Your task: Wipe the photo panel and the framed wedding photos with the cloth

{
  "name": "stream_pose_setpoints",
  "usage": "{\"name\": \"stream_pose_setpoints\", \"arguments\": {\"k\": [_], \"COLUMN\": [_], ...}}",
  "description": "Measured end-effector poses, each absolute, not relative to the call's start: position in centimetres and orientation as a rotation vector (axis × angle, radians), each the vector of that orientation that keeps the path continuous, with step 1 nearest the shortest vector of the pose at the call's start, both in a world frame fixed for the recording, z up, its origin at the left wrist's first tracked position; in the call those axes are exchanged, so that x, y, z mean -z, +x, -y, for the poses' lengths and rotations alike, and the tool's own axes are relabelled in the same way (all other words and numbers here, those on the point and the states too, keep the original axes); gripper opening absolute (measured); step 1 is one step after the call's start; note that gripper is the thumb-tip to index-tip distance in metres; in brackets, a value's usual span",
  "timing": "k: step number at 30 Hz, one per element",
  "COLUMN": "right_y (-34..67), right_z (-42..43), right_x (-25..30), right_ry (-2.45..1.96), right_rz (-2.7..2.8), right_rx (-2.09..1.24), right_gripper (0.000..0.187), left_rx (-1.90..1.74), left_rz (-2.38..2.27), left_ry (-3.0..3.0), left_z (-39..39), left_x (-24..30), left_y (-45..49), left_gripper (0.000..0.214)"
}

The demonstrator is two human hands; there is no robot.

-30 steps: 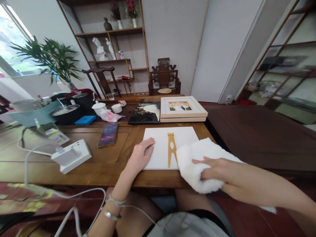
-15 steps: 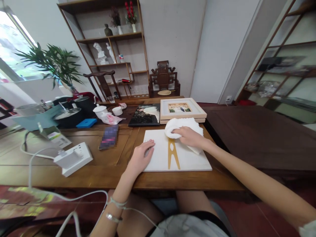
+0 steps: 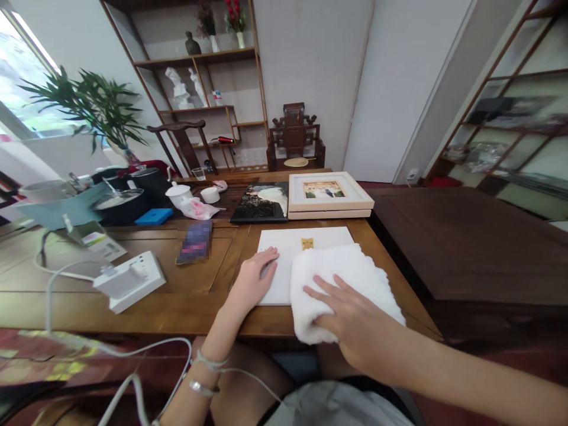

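Observation:
A white board (image 3: 279,284) lies flat at the near edge of the wooden table. My left hand (image 3: 257,275) rests on its left edge, fingers stretched out and holding nothing. My right hand (image 3: 344,310) grips a folded white towel (image 3: 346,266), with the fingers on top and the thumb tucked in the fold. The towel covers the right and near part of the board and hangs over its near edge. Only the top of a yellow, clothespin-shaped figure (image 3: 307,243) shows above the towel; its lower part is hidden.
Beyond the board are a framed picture (image 3: 328,207) and a dark photo panel (image 3: 261,204). On the left stand a white power strip (image 3: 131,284), a blurred purple item (image 3: 195,241), a blue box (image 3: 154,216) and several pots. A white cable (image 3: 48,296) hangs off the near edge.
My right hand has moved the towel from the board's far part down to its near edge, covering the yellow figure's lower part. The left hand stays in place.

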State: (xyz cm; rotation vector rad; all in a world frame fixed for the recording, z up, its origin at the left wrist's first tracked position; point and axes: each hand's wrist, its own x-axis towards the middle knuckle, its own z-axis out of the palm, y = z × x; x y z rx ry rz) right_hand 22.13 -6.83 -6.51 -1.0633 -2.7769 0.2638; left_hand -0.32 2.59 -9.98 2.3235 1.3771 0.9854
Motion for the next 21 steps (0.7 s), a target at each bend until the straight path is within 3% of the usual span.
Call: {"name": "stream_pose_setpoints", "arguments": {"k": [5, 13, 21], "right_y": [22.1, 22.9, 21.7], "right_z": [1.6, -7.0, -3.8], "right_x": [5.8, 4.7, 5.3], "right_ry": [-1.131, -1.107, -1.193], "right_rz": [2.645, 2.561, 2.618], "right_rx": [-0.321, -0.361, -0.248], "right_gripper": [0.055, 0.048, 0.053], "left_rx": [-0.998, -1.018, -1.007], "left_rz": [-1.367, -1.382, -1.376], "left_ry": [2.312, 2.315, 2.328], "left_z": [-2.6, -2.5, -2.6], "left_x": [10.0, 9.9, 10.1], "left_y": [-0.4, -0.3, -0.3], "left_gripper": [0.028, 0.027, 0.027]}}
